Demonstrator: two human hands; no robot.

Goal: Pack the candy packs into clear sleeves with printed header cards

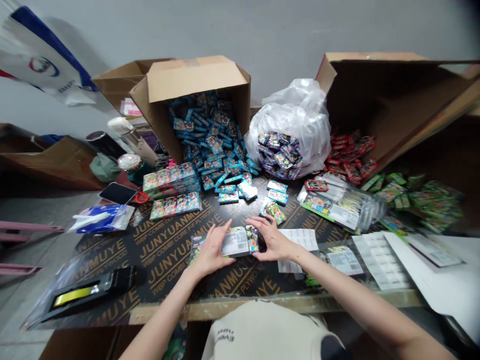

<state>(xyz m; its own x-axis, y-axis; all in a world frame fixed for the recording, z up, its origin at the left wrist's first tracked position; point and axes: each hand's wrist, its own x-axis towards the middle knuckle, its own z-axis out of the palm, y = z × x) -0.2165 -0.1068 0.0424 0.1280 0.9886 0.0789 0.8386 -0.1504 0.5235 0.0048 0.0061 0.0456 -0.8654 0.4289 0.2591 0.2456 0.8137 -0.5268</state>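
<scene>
My left hand (213,252) spans a flat clear packet (235,242) with a white barcode label, its thumb at the near edge and its fingers at the far edge. At the packet's right end is a small purple patterned box (252,239). My right hand (275,241) holds this box between thumb and fingers; whether the box is inside the packet I cannot tell. Just beyond my hands lie a green patterned box (275,212) and two blue boxes (277,192).
Behind stand a carton (198,80) spilling blue boxes, a plastic bag (296,107) of purple boxes, and red boxes (352,155). Green boxes (431,200) and clear packets (341,207) lie right; stacked boxes (172,181), a phone (118,193) and a tape dispenser (90,292) left.
</scene>
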